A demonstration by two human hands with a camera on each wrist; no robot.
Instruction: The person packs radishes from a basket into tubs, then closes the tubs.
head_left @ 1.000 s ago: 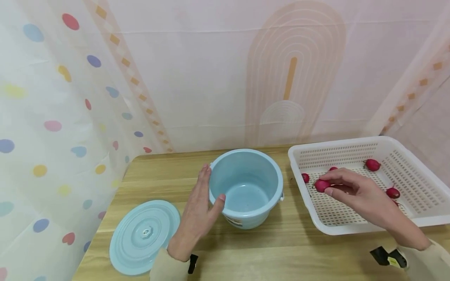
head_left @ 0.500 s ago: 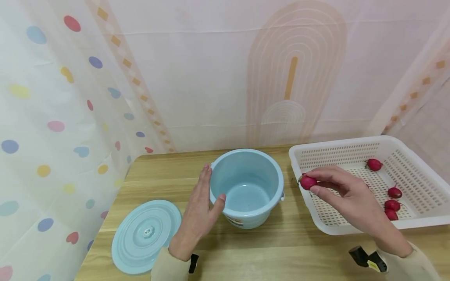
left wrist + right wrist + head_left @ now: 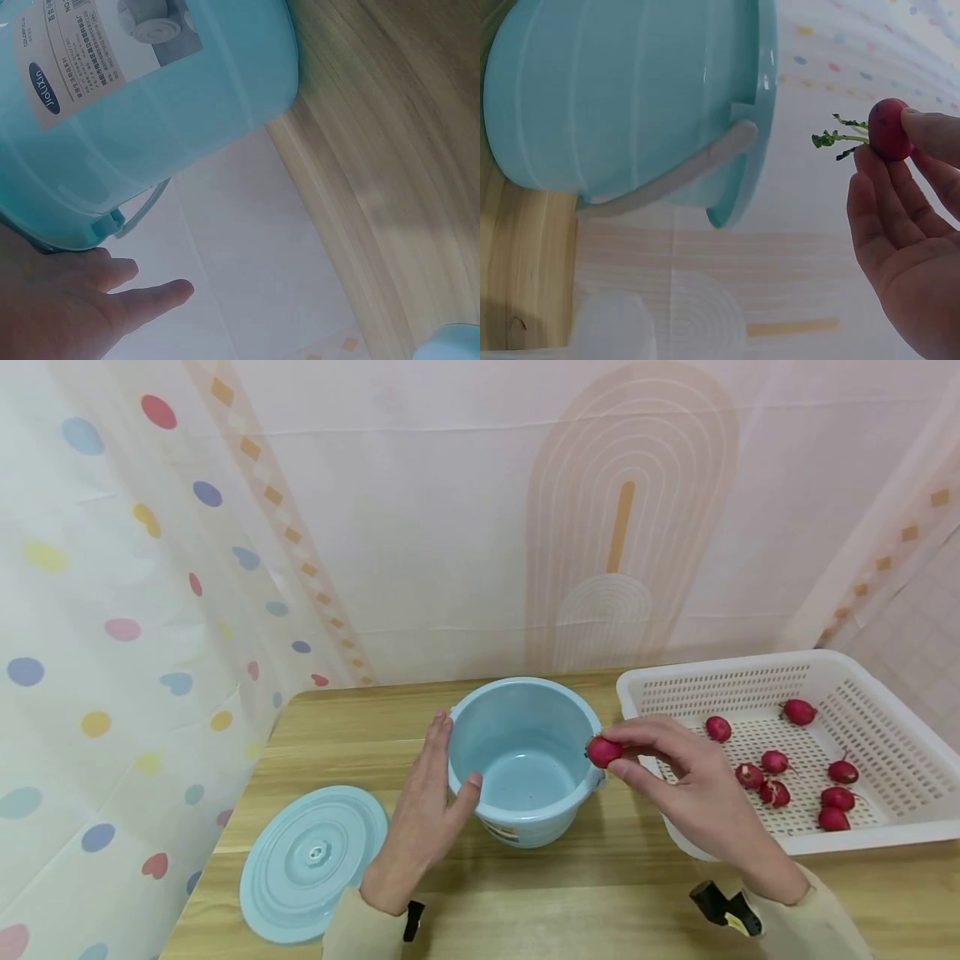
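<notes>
Your head view is bright and evenly lit; the light is soft, and you cannot tell where it comes from. You get faint, blurry-edged shadows on the tabletop (image 3: 540,902) beside the bucket (image 3: 517,714) and tray (image 3: 720,687), plus a pale sheen along the bottom. The curtain (image 3: 450,527) looks stretched toward the sides. Your left wrist view is dimmer: your left hand (image 3: 75,307) sits in shade, and fine print on the label (image 3: 79,64) is soft. Your right wrist view has a bluish haze; the curtain behind is washed out, its far dots blurred. Small glints mark the bucket's rim, and the radish (image 3: 889,129) shows fairly crisp.
</notes>
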